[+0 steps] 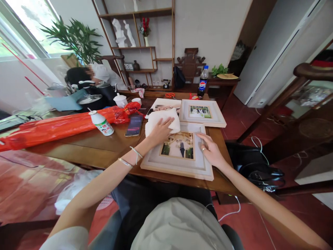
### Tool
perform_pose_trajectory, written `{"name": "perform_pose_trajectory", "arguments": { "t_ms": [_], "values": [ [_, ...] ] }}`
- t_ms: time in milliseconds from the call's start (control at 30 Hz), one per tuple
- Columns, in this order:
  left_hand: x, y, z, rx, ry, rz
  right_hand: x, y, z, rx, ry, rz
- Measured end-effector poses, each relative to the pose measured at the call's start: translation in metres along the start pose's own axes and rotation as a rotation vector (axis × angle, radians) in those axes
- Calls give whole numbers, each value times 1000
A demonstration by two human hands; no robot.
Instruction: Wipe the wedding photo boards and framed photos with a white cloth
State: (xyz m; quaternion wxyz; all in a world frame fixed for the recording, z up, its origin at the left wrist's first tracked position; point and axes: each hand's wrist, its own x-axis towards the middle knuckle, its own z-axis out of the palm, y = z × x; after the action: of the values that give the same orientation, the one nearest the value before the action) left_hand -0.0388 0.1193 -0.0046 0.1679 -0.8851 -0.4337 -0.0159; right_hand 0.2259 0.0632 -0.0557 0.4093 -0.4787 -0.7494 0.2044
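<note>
My left hand lies with its fingers spread on a folded white cloth. The cloth covers the upper left part of a pale picture frame on the table. Inside that frame is a photo of a couple. At the frame's right side, my right hand has its fingers stretched out along the edge and wears a ring. Behind it lies a second pale frame with a smaller wedding photo. A partly hidden photo print sits beyond the cloth.
Left of the frames are a phone, a white bottle and a long red plastic-wrapped bundle. Farther back stand a teapot, orange scissors and a cola bottle. A person is at the back left.
</note>
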Motion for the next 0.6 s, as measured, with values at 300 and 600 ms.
{"name": "perform_pose_trajectory", "arguments": {
  "t_ms": [300, 600],
  "values": [
    [-70, 72, -59, -165, -222, 249, 1, -2, 2, -25, 11, 9],
    [-90, 100, -75, -263, -168, 270, 1, -3, 0, 2, 8, -11]
  ]
}}
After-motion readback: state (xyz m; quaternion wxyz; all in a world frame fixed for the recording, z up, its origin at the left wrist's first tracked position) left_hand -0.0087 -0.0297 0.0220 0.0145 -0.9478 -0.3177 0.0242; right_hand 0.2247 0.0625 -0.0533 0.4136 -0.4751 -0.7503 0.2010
